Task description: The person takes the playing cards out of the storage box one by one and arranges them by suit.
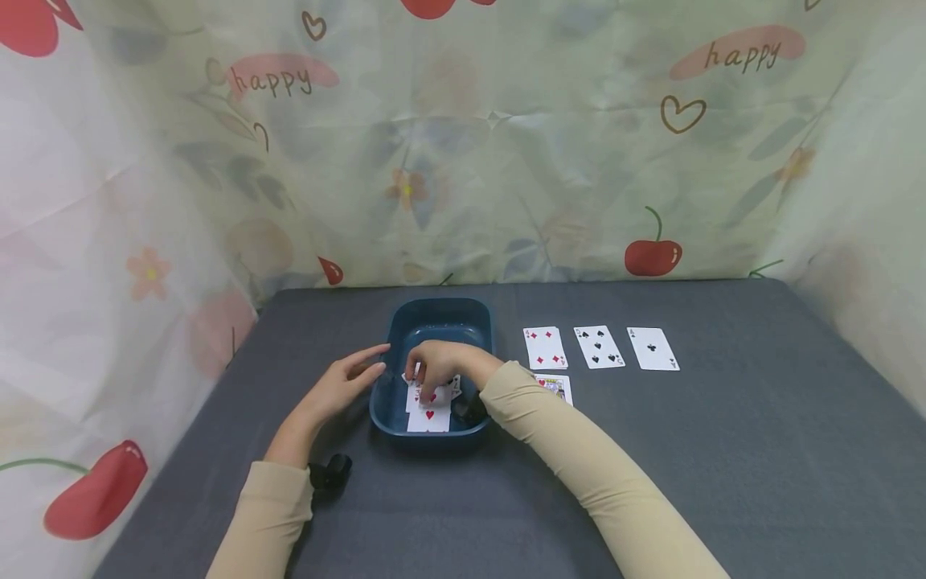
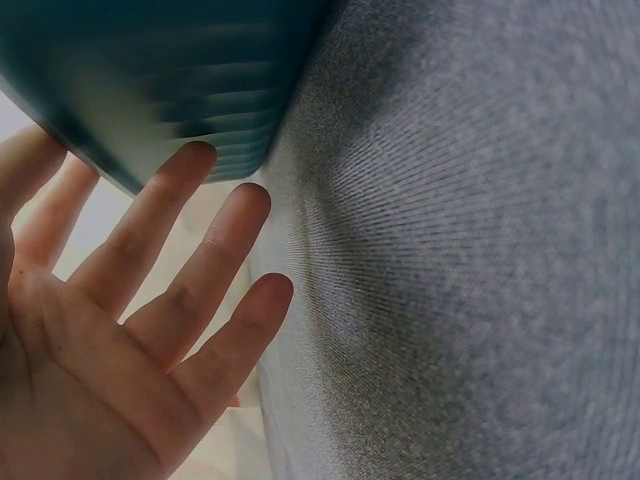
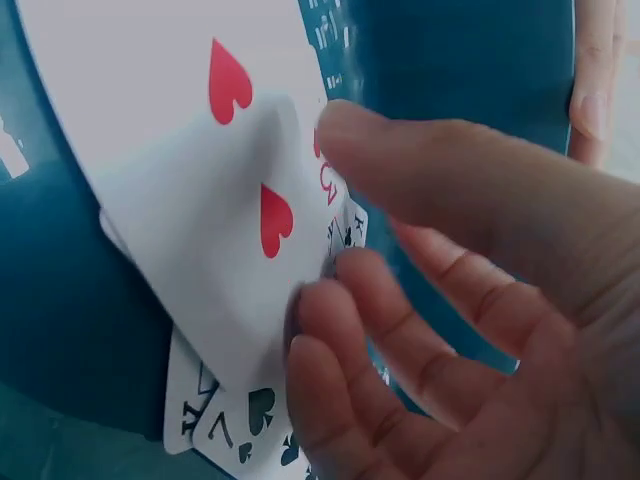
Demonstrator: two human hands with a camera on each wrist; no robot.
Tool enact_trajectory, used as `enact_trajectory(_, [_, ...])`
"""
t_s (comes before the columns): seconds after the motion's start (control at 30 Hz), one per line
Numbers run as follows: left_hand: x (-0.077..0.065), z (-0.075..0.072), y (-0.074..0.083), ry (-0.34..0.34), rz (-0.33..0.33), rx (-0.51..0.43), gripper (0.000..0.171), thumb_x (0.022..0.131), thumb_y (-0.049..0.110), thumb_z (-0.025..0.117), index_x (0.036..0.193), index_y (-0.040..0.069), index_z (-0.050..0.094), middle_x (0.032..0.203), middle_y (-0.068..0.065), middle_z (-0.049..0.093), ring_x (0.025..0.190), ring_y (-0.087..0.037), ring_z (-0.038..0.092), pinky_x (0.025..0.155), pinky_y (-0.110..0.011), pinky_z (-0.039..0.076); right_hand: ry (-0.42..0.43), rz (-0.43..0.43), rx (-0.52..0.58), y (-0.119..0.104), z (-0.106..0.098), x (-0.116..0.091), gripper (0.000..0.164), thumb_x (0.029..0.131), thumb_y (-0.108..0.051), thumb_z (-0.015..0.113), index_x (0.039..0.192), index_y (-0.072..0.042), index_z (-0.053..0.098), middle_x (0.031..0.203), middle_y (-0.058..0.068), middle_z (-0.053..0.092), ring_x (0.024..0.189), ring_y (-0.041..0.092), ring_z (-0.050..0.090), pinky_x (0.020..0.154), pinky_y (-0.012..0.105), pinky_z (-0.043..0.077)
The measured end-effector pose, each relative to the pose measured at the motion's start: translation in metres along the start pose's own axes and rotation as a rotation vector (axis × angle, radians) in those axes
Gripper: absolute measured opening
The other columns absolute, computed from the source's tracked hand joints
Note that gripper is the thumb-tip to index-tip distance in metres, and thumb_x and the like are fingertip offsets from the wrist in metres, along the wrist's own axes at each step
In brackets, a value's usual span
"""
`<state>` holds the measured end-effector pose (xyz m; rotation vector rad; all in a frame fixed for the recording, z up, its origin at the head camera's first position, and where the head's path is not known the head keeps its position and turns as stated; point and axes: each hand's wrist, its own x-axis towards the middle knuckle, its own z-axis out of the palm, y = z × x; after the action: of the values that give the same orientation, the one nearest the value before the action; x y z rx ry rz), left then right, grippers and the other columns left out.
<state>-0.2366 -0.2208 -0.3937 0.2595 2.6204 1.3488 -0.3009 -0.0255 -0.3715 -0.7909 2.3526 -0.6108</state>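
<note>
A deep blue plastic bin (image 1: 448, 331) stands on the table with several playing cards in its near half. My right hand (image 1: 443, 363) reaches down into it and pinches a white heart card (image 3: 170, 170) near its edge, thumb on the face and fingers curled at the side. Under that card lie others, among them a seven of spades (image 3: 238, 430) and a king partly covered. My left hand (image 1: 342, 389) is at the bin's left side, fingers spread and fingertips right at the rim; its palm (image 2: 80, 390) holds nothing.
Right of the bin lie a four of diamonds (image 1: 546, 348) on another card, a five of spades (image 1: 599, 347) and an ace of clubs (image 1: 653, 349). A face card (image 1: 557, 386) is partly hidden by the right sleeve. Printed curtains (image 1: 463, 201) hang behind the grey table (image 1: 760, 450).
</note>
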Motion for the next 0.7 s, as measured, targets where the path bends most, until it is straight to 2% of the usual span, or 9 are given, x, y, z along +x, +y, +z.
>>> enact_trajectory(0.1, [0.000, 0.000, 0.001, 0.004, -0.018, -0.005, 0.048, 0.098, 0.033, 0.046, 0.143, 0.021, 0.037, 0.148, -0.018, 0.036, 0.127, -0.040, 0.046, 0.105, -0.055, 0.037, -0.009, 0.009, -0.020, -0.001, 0.000, -0.001, 0.036, 0.071, -0.007, 0.079, 0.103, -0.009, 0.062, 0.097, 0.005, 0.058, 0.081, 0.014, 0.052, 0.066, 0.021, 0.044])
enact_trajectory(0.33, [0.000, 0.001, 0.001, 0.008, -0.021, -0.008, 0.048, 0.098, 0.033, 0.047, 0.143, 0.022, 0.037, 0.149, -0.016, 0.036, 0.128, -0.038, 0.047, 0.105, -0.055, 0.037, -0.046, 0.008, -0.074, -0.003, 0.004, -0.002, 0.033, 0.071, -0.007, 0.079, 0.099, -0.010, 0.062, 0.089, 0.001, 0.057, 0.079, 0.013, 0.052, 0.065, 0.021, 0.043])
enact_trajectory(0.53, [0.000, 0.001, 0.001, 0.007, -0.017, 0.001, 0.048, 0.097, 0.033, 0.047, 0.143, 0.021, 0.037, 0.148, -0.017, 0.037, 0.128, -0.038, 0.047, 0.105, -0.055, 0.037, -0.050, -0.001, -0.068, -0.004, 0.000, -0.004, 0.034, 0.073, -0.008, 0.078, 0.100, -0.011, 0.060, 0.095, 0.002, 0.056, 0.082, 0.015, 0.052, 0.066, 0.023, 0.045])
enact_trajectory(0.7, [-0.001, 0.000, 0.002, 0.008, -0.039, -0.004, 0.050, 0.097, 0.037, 0.048, 0.143, 0.024, 0.037, 0.149, -0.016, 0.035, 0.128, -0.038, 0.046, 0.105, -0.055, 0.036, -0.050, -0.031, -0.028, -0.007, -0.007, -0.011, 0.032, 0.074, -0.006, 0.076, 0.100, -0.013, 0.058, 0.095, 0.003, 0.055, 0.080, 0.016, 0.051, 0.062, 0.023, 0.045])
